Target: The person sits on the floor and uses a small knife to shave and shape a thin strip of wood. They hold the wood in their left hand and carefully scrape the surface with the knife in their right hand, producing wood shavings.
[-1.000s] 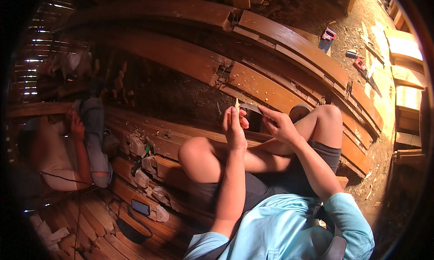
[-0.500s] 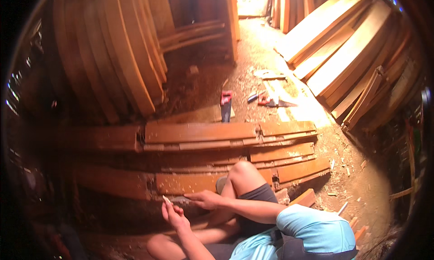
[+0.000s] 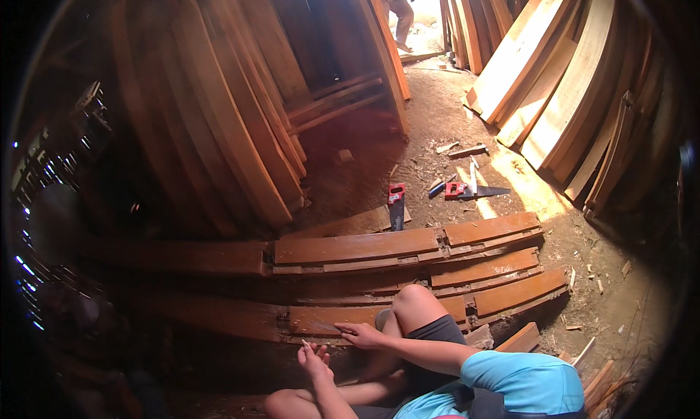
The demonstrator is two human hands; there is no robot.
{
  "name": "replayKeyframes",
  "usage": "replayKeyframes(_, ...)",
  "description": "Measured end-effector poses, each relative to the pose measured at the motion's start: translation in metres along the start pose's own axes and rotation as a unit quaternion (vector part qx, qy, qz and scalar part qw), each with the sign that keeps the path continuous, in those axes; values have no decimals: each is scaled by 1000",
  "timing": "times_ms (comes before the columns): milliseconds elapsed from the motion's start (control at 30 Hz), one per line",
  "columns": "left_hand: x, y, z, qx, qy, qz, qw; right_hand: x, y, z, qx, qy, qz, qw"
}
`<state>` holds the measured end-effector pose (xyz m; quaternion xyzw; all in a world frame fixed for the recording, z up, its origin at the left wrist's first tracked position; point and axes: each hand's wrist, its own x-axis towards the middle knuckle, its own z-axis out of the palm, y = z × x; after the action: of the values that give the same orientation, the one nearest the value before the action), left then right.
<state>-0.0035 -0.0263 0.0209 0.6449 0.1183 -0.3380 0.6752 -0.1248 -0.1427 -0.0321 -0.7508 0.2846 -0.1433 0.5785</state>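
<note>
Low in my view, just short of the nearest orange plank [image 3: 368, 315], the left grip [image 3: 315, 362] is pinched around a small pale stick [image 3: 306, 344] that stands up from its fingertips, long axis pointing away from the body. I have the right grip [image 3: 362, 337] up and to the right, closed on a thin dark blade [image 3: 338, 328] pointing left, across the stick's line; whether they touch, I can't tell.
</note>
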Motion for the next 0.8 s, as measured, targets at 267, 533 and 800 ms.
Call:
replayKeyframes(267, -3, -7, -9, 18, -24, 15, 999, -19, -16, -2, -87, -107, -94, 986)
replayKeyframes(533, -2, -8, -21, -2, -44, 44, 998, -28, -35, -3, -119, -96, -125, 980)
replayKeyframes(800, -1, -17, -31, 3, -107, 126, 986, -44, -48, 12, -114, -31, -95, 988)
